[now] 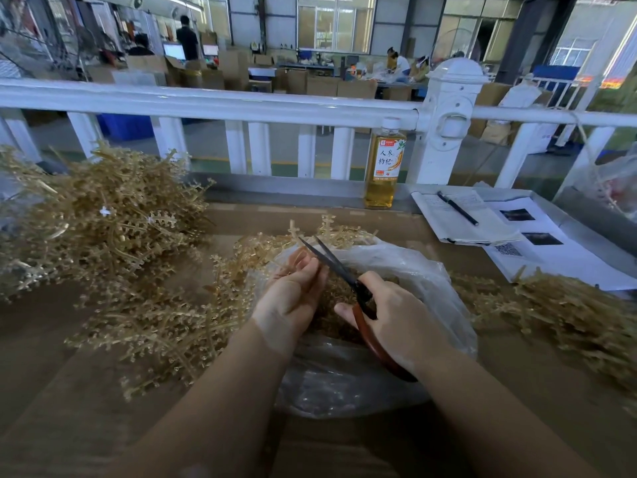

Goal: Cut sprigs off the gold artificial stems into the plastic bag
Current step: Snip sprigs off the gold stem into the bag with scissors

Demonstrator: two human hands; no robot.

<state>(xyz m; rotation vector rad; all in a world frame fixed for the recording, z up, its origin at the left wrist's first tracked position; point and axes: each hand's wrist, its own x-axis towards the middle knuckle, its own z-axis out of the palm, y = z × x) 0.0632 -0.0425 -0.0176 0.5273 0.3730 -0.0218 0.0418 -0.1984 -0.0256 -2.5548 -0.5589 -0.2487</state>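
At frame centre, the left hand (293,288) pinches a gold stem (293,260) over the plastic bag (413,270) so sprigs drop in, while the right hand (393,315) grips open scissors (331,260).

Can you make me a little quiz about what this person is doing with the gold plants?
1. True or false: the right hand holds the scissors.
2. Where are the hands working? A) over the plastic bag B) over the papers C) beside the bottle
3. Fill in: the left hand pinches a gold ____ near the scissor blades.

Key
1. True; its fingers are round the red handles.
2. A; the bag lies open under both hands, with cut gold bits inside.
3. Stem. The big pile of stems waits on the left.
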